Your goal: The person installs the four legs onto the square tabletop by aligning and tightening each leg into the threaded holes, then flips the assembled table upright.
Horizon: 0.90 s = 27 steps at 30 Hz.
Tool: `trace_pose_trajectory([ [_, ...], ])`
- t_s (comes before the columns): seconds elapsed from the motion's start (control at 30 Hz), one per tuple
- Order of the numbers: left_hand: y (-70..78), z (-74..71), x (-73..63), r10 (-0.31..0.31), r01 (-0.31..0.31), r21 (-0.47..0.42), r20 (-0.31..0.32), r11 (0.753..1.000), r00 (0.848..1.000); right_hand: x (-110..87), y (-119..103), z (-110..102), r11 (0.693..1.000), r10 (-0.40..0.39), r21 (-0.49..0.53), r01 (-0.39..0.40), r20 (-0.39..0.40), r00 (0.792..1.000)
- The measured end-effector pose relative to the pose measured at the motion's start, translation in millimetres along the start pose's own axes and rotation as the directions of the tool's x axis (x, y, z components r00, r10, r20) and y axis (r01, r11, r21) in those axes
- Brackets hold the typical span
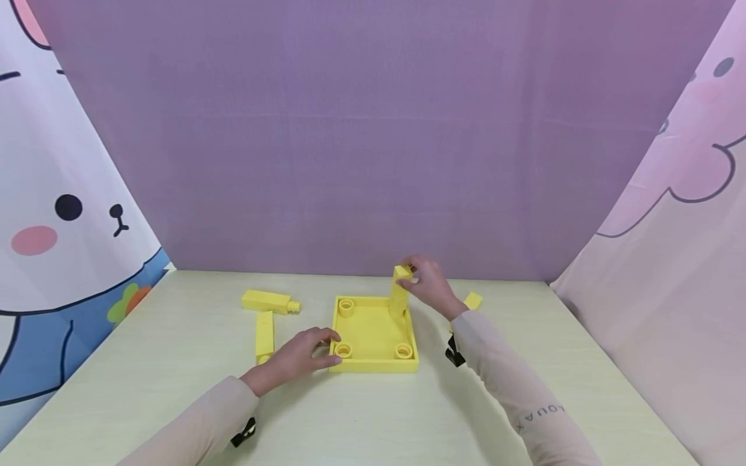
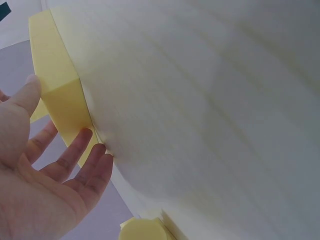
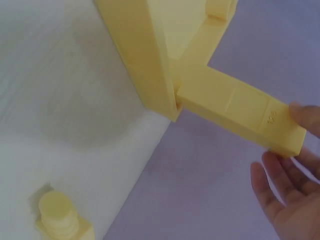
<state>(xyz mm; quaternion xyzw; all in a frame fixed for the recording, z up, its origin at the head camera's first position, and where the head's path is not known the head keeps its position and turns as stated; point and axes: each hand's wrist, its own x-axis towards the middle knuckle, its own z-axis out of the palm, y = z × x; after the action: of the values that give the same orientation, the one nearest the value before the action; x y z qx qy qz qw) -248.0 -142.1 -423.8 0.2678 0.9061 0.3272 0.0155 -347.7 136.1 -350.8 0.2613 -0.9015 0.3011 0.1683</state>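
A shallow square yellow tray-like base [image 1: 373, 367] lies on the table, with round sockets [image 1: 403, 351] showing at three corners. At its far right corner a square yellow leg [image 1: 399, 294] stands nearly upright. My right hand [image 1: 434, 288] pinches the top of that leg between thumb and fingers; the right wrist view shows its lower end at the corner, the joint itself hidden. My left hand [image 1: 297, 355] straddles the base's near left corner, thumb at the front wall and loosely bent fingers [image 2: 75, 152] along the left side.
Left of the base lie two loose yellow legs, one crosswise [image 1: 268, 301] with a round peg end and one lengthwise [image 1: 265, 333] near the left wrist. Another leg [image 1: 473, 301] lies partly behind my right forearm. A purple cloth [image 1: 373, 142] hangs behind the table [image 1: 361, 414].
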Motion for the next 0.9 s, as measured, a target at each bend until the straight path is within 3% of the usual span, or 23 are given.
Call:
trace_pose_trajectory([
  [0.13,-0.8,0.3,0.3,0.008,-0.008,-0.002,0.001,1.0,1.0,-1.6,-1.6,3.9,0.999,0.029,-0.027,-0.03,-0.041,0.999],
  [0.3,-2.1,1.3,0.7,0.016,-0.016,-0.004,0.002,1.0,1.0,-1.3,-1.4,4.5,0.997,0.06,-0.04,-0.062,-0.036,0.998],
  [0.9,-0.4,-0.3,0.0,0.011,-0.011,-0.02,0.003,1.0,1.0,7.3,8.0,-13.6,1.0,0.008,0.02,-0.011,0.154,0.988],
])
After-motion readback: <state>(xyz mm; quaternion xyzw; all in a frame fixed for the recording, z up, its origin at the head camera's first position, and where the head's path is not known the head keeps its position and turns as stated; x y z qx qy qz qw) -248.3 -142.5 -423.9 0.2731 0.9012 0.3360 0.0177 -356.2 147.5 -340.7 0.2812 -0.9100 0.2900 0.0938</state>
